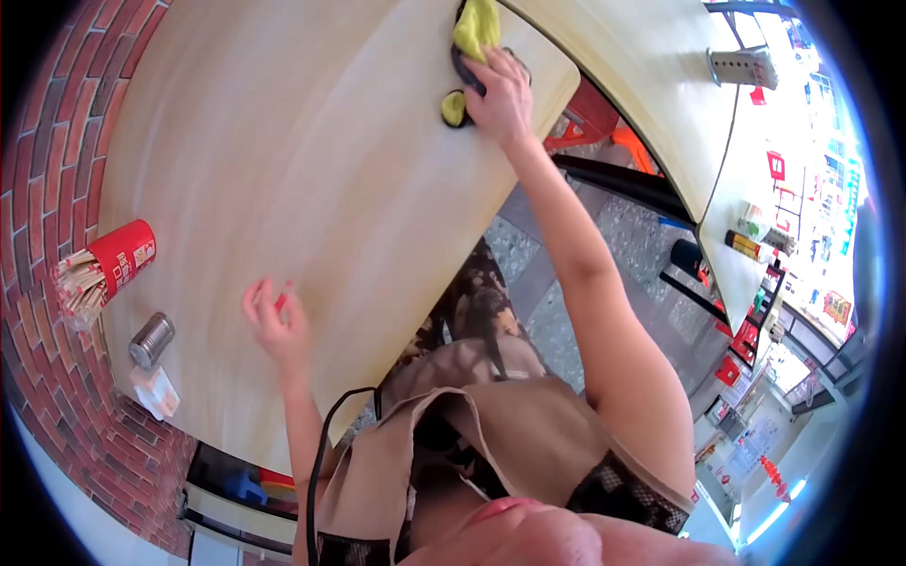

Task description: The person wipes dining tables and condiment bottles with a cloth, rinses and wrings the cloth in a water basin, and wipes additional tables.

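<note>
My right hand (pixel 502 94) presses a yellow cloth (pixel 477 33) with dark edges or a dark underside onto the far end of the pale wood-look table (pixel 311 141). The cloth is bunched, and one yellow fold sticks out beside the fingers. Above the near left part of the table is my left hand (pixel 276 321), its fingers curled and slightly blurred. A small red thing (pixel 281 302) shows between its thumb and fingers; its kind cannot be made out.
Along the brick wall (pixel 57 160) stand a red holder of chopsticks (pixel 123 259), a metal canister (pixel 152 340) and a small white box (pixel 155 391). Another table (pixel 651 94) on the right bears a perforated metal holder (pixel 741 68). Red stools (pixel 590 113) sit below.
</note>
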A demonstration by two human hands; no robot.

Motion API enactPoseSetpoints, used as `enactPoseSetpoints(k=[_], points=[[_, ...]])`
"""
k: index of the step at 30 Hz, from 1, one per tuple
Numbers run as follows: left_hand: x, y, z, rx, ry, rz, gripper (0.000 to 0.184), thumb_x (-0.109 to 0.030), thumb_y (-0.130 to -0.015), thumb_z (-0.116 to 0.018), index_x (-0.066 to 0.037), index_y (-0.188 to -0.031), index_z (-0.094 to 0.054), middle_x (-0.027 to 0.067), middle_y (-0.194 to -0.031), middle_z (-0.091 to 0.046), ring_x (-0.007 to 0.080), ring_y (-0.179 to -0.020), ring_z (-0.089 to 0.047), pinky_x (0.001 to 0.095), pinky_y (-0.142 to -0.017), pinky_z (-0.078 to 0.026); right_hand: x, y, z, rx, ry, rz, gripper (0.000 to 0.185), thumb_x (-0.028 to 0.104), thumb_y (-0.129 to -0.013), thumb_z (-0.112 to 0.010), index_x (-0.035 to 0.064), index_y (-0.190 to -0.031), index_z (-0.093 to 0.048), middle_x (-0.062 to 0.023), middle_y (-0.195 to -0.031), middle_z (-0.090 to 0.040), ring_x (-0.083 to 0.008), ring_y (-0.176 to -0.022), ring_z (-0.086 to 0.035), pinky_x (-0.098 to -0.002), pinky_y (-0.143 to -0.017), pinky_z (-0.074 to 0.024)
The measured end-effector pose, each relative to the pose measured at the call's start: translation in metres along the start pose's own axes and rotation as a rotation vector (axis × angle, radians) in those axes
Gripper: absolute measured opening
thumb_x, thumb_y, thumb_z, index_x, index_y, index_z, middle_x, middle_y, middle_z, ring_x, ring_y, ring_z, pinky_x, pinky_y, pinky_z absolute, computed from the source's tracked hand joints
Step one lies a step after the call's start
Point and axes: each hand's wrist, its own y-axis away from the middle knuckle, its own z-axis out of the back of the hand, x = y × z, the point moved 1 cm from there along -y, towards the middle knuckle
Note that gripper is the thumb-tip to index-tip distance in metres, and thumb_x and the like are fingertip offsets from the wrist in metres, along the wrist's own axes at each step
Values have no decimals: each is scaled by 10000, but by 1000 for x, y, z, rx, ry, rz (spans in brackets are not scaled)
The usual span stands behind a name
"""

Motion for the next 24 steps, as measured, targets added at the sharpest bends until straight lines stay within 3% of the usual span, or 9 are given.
enactPoseSetpoints(k=[2, 4, 5, 6, 7, 11, 13, 16, 24], points=[[-18, -3, -23, 71, 57, -33, 282, -48, -818, -628, -13, -1096, -592, 162, -1131, -498, 257, -871, -592, 303, -646, -545, 22, 52, 20, 112, -91, -22, 382, 117, -689, -608, 110, -1066, -670, -172, -1189, -562, -345, -1116, -495, -425, -978, -384], [-42, -8, -48, 61, 171, -36, 258, -71, -816, -636, -36, -1069, -604, 150, -1095, -534, 249, -866, -604, 324, -648, -535, 53, 123, 46, 164, -248, -37, 286, 123, -656, -670, 117, -940, -702, -112, -1042, -633, -334, -988, -568, -427, -861, -454], [-68, -19, -61, 151, 191, -80, 223, -88, -820, -636, -40, -1038, -616, 139, -1033, -566, 238, -848, -612, 333, -646, -524, 71, 187, 82, 395, -412, 71, 265, 103, -642, -643, 142, -894, -714, -102, -953, -653, -305, -918, -600, -410, -789, -487], [-88, -33, -76, 237, 214, -118, 192, -104, -825, -636, -43, -1006, -627, 129, -970, -599, 228, -829, -621, 342, -644, -513, 64, 207, 102, 911, -523, 20, 274, 70, -623, -593, 147, -854, -717, -94, -821, -656, -287, -839, -624, -381, -747, -507], [-104, -41, -88, 297, 286, -26, 163, -129, -832, -633, -42, -969, -635, 119, -899, -617, 224, -792, -625, 338, -637, -501, 59, 228, 113, 1066, -684, -234, 301, 54, -602, -546, 132, -834, -721, -107, -758, -650, -309, -767, -631, -371, -725, -517], [-142, -77, -156, 352, 344, 179, 188, -211, -817, -647, -27, -854, -647, 87, -734, -654, 185, -656, -624, 306, -610, -478, 3, 228, 149, 653, -742, -971, 317, 8, -649, -495, 12, -897, -692, -66, -792, -669, -152, -766, -615, -268, -696, -490], [-160, -98, -188, 476, 406, 355, 216, -228, -783, -669, -16, -814, -645, 74, -697, -657, 151, -620, -615, 298, -598, -474, -20, 200, 153, 443, -848, -1100, 306, 18, -670, -490, -21, -911, -674, -68, -802, -656, -119, -771, -583, -254, -721, -474], [-179, -127, -216, 625, 290, 453, 223, -219, -755, -689, -3, -775, -637, 66, -653, -646, 131, -582, -601, 293, -581, -470, -47, 176, 151, 278, -793, -987, 315, 4, -679, -476, -44, -942, -643, -39, -817, -642, -108, -787, -563, -235, -759, -451], [-195, -147, -223, 687, 231, 621, 181, -176, -717, -724, -22, -719, -629, 56, -624, -633, 112, -562, -585, 282, -549, -456, -79, 157, 152, 399, -951, -927, 336, 7, -676, -485, -25, -976, -634, -89, -902, -643, -157, -862, -583, -260, -814, -439]])
